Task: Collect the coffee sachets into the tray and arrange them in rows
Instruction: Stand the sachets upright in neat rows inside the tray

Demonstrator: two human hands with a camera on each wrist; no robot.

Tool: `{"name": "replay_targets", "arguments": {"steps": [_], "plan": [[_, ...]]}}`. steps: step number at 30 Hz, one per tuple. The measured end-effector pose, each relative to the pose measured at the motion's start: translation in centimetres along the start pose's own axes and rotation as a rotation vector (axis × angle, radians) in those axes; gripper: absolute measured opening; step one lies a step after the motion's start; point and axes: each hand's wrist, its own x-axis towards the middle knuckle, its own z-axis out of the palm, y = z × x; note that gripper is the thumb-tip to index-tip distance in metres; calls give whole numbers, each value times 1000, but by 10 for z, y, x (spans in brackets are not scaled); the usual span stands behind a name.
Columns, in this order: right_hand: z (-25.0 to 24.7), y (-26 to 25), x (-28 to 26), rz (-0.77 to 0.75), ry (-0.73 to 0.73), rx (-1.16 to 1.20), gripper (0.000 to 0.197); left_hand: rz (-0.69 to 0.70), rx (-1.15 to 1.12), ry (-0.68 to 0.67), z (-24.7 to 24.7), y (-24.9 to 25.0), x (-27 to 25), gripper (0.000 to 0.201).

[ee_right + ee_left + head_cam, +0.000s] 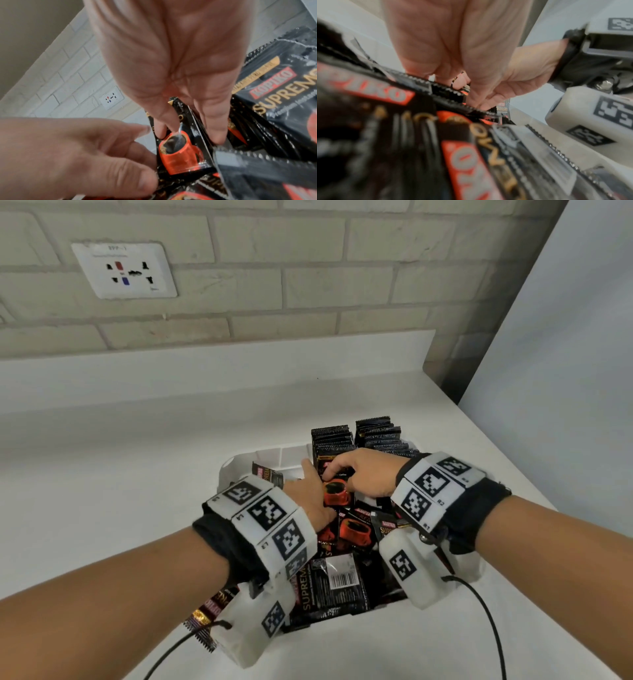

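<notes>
While both hands meet over the tray [239, 463] at lower centre of the head view, the right hand [366, 474] pinches a sachet [337, 491] bearing an orange cup: in the right wrist view its fingers [214, 129] curl down behind the packet and the thumb [161, 125] lies on its front. The left hand [308, 498] sits just left of that sachet, fingers loosely curled beside it; whether they grip it cannot be told. Behind the hands, toward the top of the tray, two rows [359, 436] of sachets stand upright on edge. Below the hands, a loose pile [329, 580] of black packets fills the tray's near part, one showing a barcode. The wrist units and right forearm cover much of this pile. One stray sachet [209, 614] lies at the tray's lower left edge, partly under the left wrist unit. The tray rests on a white counter [120, 474]; a brick wall [308, 268] with a socket [125, 270] occupies the upper frame.
</notes>
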Motion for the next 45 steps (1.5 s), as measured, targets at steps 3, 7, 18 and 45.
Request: {"name": "replay_targets", "arguments": {"steps": [3, 7, 18, 45], "plan": [[-2, -2, -5, -9, -1, -20, 45, 28, 24, -1, 4, 2, -3, 74], [-2, -1, -7, -16, -14, -40, 45, 52, 74, -9, 5, 6, -11, 68], [2, -5, -11, -1, -26, -54, 45, 124, 304, -190, -11, 8, -33, 62], [-5, 23, -100, -188, 141, 85, 21, 405, -663, 630, -38, -106, -144, 49]]}}
